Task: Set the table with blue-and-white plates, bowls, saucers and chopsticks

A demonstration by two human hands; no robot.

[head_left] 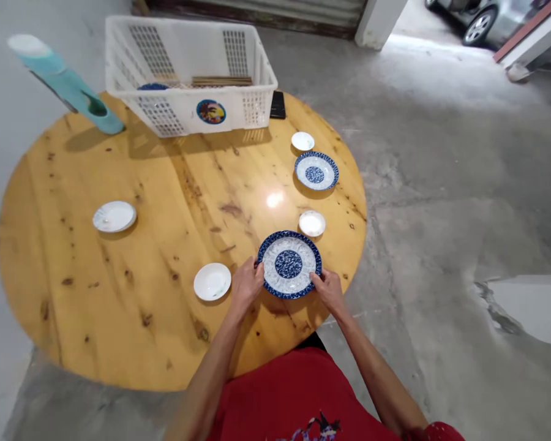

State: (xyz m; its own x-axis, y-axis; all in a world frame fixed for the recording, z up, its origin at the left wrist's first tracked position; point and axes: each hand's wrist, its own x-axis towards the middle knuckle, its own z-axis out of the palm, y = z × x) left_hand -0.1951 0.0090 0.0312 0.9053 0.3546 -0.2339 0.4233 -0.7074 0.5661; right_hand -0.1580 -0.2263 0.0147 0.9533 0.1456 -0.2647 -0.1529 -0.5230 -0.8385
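A blue-and-white patterned plate (289,264) lies on the round wooden table (165,245) near its front edge. My left hand (247,286) grips its left rim with curled fingers. My right hand (328,289) pinches its right rim. A small white saucer (312,223) sits just beyond the plate, and another small white saucer (212,282) lies to the left of my left hand.
A second blue patterned plate (316,170) and a small saucer (302,141) lie farther right. A white plate (114,216) sits at the left. A white plastic basket (188,73), a teal bottle-like thing (64,82) and a black phone (278,104) stand at the back. Concrete floor surrounds the table.
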